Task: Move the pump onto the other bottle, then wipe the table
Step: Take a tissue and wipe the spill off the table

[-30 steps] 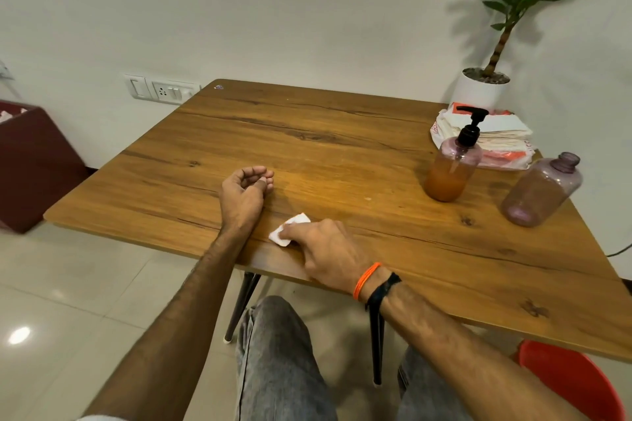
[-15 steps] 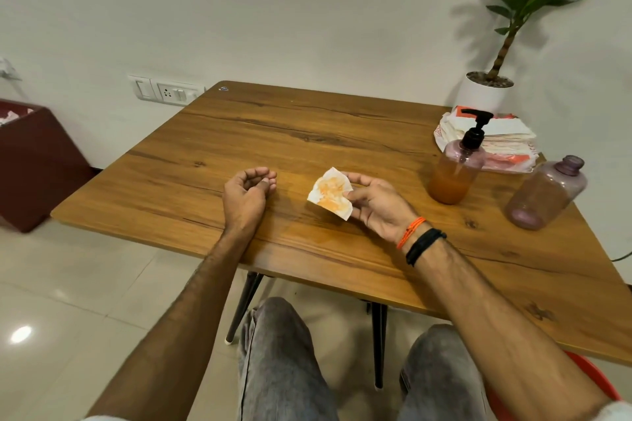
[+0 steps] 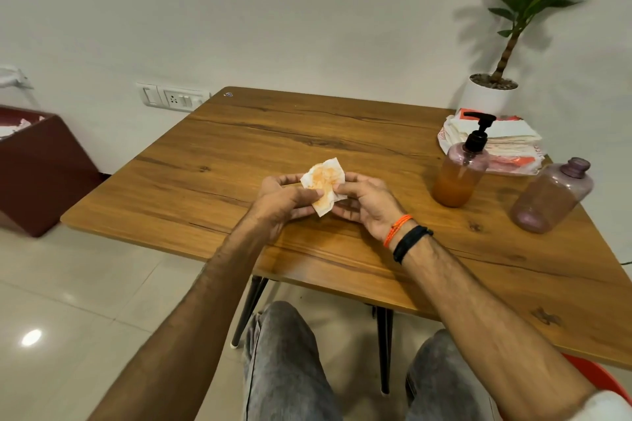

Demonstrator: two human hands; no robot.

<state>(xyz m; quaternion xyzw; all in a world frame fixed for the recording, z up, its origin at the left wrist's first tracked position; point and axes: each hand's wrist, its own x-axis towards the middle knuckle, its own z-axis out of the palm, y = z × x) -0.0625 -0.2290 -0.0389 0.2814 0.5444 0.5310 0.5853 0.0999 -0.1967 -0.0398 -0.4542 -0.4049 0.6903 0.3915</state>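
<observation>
Both hands, left hand (image 3: 284, 202) and right hand (image 3: 364, 202), pinch a stained tissue (image 3: 323, 184) above the table (image 3: 239, 154); folding its clean side outward would suit wiping toward the pump bottle (image 3: 461, 171) at two o'clock.

A home room: wooden table (image 3: 342, 133), potted plant (image 3: 492, 92), wall switches (image 3: 172, 97) and glossy floor tiles (image 3: 85, 301).

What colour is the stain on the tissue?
Orange, on the white paper tissue; head view.

on the table (image 3: 212, 188) the tissue (image 3: 323, 183) is between both hands; to the right stands the pump bottle (image 3: 460, 174), the other bottle (image 3: 550, 196) further right.
</observation>
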